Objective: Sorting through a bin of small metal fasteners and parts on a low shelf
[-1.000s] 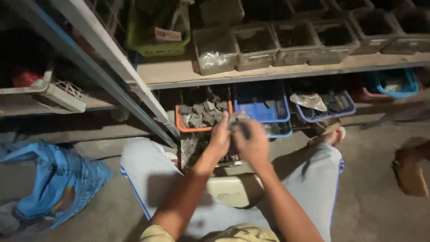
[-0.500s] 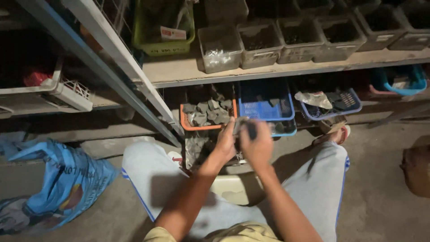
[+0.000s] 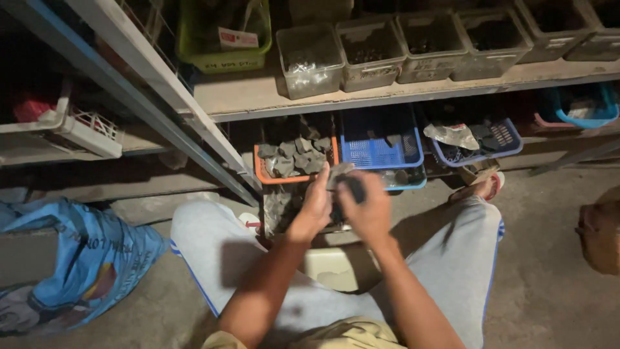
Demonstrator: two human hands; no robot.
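My left hand (image 3: 314, 205) and my right hand (image 3: 367, 208) meet in front of me, above my knees, both closed around a small dark grey piece (image 3: 343, 179) held between them. What the piece is cannot be made out. Just beyond the hands stands an orange basket (image 3: 271, 176) heaped with grey flat pieces (image 3: 294, 155), and below the hands sits a clear container (image 3: 276, 213) with more grey pieces. A pale cream tub (image 3: 332, 268) lies between my legs.
A blue basket (image 3: 381, 150) and a purple-blue basket (image 3: 497, 139) sit under the wooden shelf (image 3: 258, 97). Clear bins (image 3: 310, 61) and a green crate (image 3: 223, 39) stand on it. A blue sack (image 3: 77, 258) lies at left, a brown object (image 3: 600, 229) at right.
The view has shifted slightly; my hands stay together on the small piece, turning it a little between the fingers.
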